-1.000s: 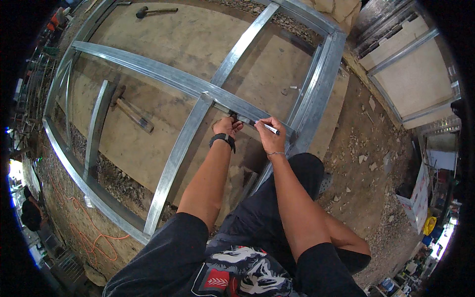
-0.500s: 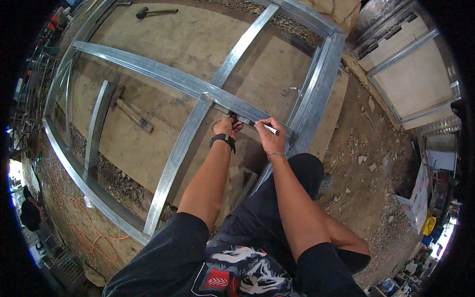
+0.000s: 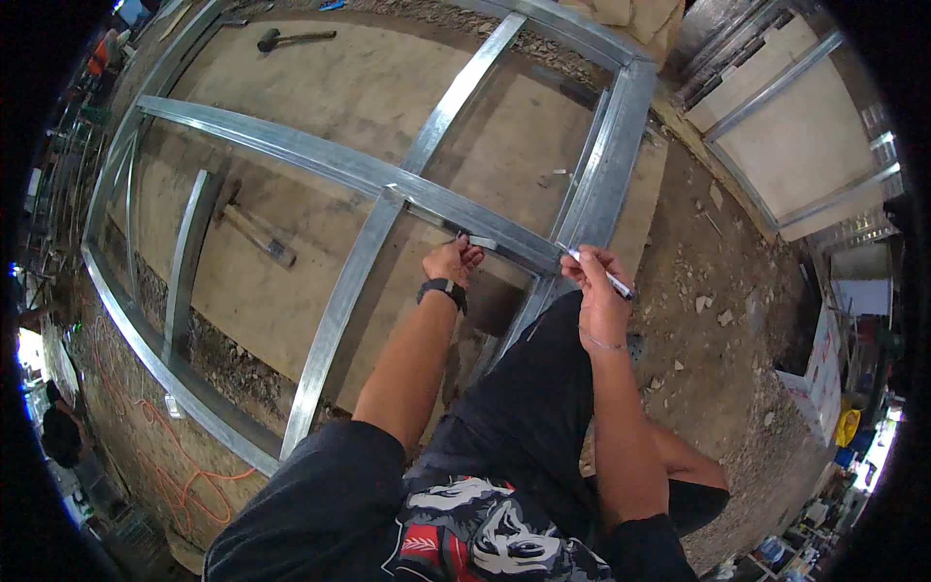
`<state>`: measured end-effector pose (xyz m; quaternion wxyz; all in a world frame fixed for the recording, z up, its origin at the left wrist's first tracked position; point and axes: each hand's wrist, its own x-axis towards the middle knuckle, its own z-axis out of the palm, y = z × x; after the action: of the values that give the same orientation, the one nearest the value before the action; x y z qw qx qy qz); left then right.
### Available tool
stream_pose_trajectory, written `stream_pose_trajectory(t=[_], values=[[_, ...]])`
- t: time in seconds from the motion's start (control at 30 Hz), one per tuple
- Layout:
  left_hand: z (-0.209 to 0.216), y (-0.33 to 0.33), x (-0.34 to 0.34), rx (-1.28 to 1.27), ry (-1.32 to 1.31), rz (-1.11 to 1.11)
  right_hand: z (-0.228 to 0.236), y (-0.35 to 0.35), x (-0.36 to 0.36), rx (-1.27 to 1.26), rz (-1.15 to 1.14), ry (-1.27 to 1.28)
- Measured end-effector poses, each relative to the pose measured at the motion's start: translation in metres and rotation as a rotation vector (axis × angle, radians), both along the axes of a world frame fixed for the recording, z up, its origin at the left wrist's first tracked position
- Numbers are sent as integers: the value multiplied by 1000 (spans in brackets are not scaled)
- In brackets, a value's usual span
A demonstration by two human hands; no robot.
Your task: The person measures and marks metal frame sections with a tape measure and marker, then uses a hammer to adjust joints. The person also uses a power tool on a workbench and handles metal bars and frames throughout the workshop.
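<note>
My right hand (image 3: 601, 291) grips a white marker pen (image 3: 621, 285) with a dark end, its tip beside the right end of a galvanized steel crossbar (image 3: 320, 160). My left hand (image 3: 452, 262), with a dark watch on the wrist, is closed at the crossbar's near side. Its fingers pinch a small, flat, pale-grey metal piece (image 3: 482, 242), partly hidden, whose exact kind I cannot tell. The crossbar belongs to a large metal frame (image 3: 621, 145) lying in front of me. Another bar (image 3: 344, 310) runs from it toward me, left of my left arm.
A wooden-handled hammer (image 3: 254, 233) lies inside the frame on brown boards, near a loose metal channel (image 3: 186, 262). A mallet (image 3: 296, 39) lies farther off. An orange cord (image 3: 199, 475) curls at the left. Rubble covers the ground at the right, near a panelled frame (image 3: 795, 126).
My right hand has moved right and slightly down with the marker, away from my left hand. My left hand stays by the crossbar. The view has shifted slightly.
</note>
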<state>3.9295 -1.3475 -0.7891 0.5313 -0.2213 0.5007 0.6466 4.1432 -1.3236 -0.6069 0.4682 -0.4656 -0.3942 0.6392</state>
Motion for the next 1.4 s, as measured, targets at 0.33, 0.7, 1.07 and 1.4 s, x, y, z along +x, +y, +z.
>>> stream_pose_trajectory(t=[0.33, 0.7, 1.07, 1.4], values=[[2, -3, 23, -30, 24, -137, 0, -2, -5, 27, 0, 60], [-7, 0, 20, -30, 43, -92, -2, -3, -6, 23, 22, 31], [-9, 6, 20, -64, 4, -43, -1, -3, -9, 9, 23, 26], [-4, 14, 29, -118, 55, 25, 3, 0, -8, -15, 42, 6]])
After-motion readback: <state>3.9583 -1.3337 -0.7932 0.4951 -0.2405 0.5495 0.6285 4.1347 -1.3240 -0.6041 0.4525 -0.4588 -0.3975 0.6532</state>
